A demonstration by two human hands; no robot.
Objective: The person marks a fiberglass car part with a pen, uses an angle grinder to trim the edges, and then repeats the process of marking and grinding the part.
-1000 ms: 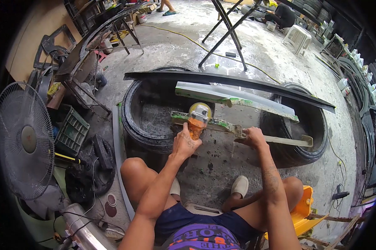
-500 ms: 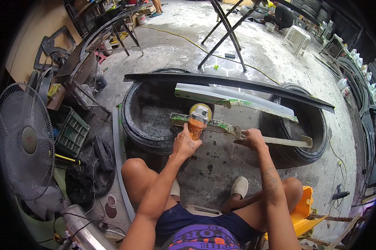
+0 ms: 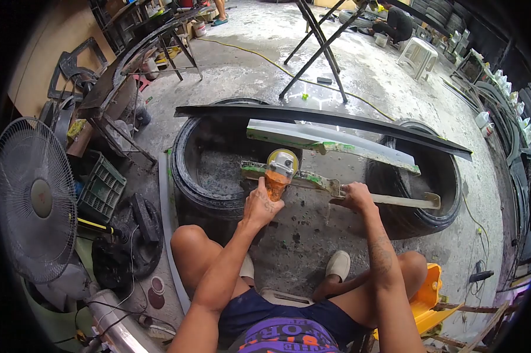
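Note:
My left hand (image 3: 263,206) is wrapped round the orange body of an angle grinder (image 3: 279,174), whose yellow-rimmed disc lies over a long narrow strip (image 3: 312,180) with green edges. Closed on that same strip near its middle bracket is my right hand (image 3: 354,196). The strip bridges two tires lying flat, the left tire (image 3: 186,182) and the right tire (image 3: 453,203). Just beyond it, a grey panel piece (image 3: 336,138) with green patches lies across the tires, and a long black strip (image 3: 324,120) rests behind that. The disc's contact with the strip is hidden.
A large fan (image 3: 39,200) stands at left, near a green crate (image 3: 101,187). Black trestle legs (image 3: 318,47) rise ahead, with a yellow cord (image 3: 259,55) on the floor. A white stool (image 3: 418,54) and a crouching person (image 3: 398,23) are farther back.
The grinder and my left hand have shifted very slightly toward me. My right hand keeps its hold on the strip, nearly unmoved.

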